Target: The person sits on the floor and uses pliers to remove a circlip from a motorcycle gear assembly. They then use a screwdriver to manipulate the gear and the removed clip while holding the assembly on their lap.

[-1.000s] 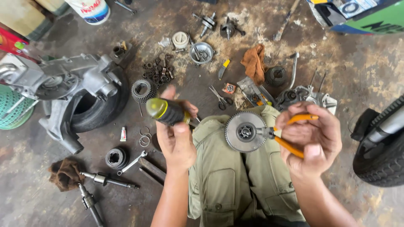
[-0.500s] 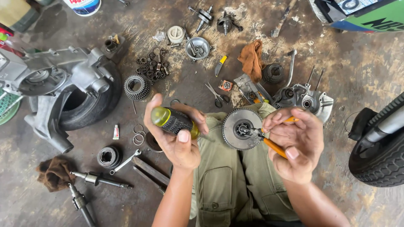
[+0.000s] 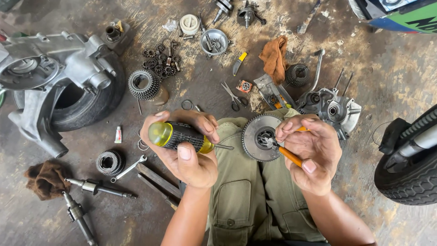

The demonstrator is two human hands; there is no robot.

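My left hand (image 3: 189, 152) grips a screwdriver (image 3: 180, 135) with a yellow and black handle; its short metal shaft points right toward a round toothed clutch disc (image 3: 260, 136) resting on my knee in olive trousers. My right hand (image 3: 312, 152) holds orange-handled pliers (image 3: 289, 156), whose tips sit in the hub of that disc. The two hands are a few centimetres apart over my lap.
An engine casing (image 3: 50, 75) lies on a tyre (image 3: 93, 107) at left. Gears (image 3: 144, 84), shafts (image 3: 98, 187), a wrench (image 3: 129, 168), scissors (image 3: 233, 96), rags (image 3: 274, 57), a small casing (image 3: 334, 109) and a wheel (image 3: 412, 159) surround me on the dirty concrete floor.
My left hand has turned the screwdriver from upright to lying sideways, its shaft now toward the disc. The right hand keeps the pliers at the disc's hub.
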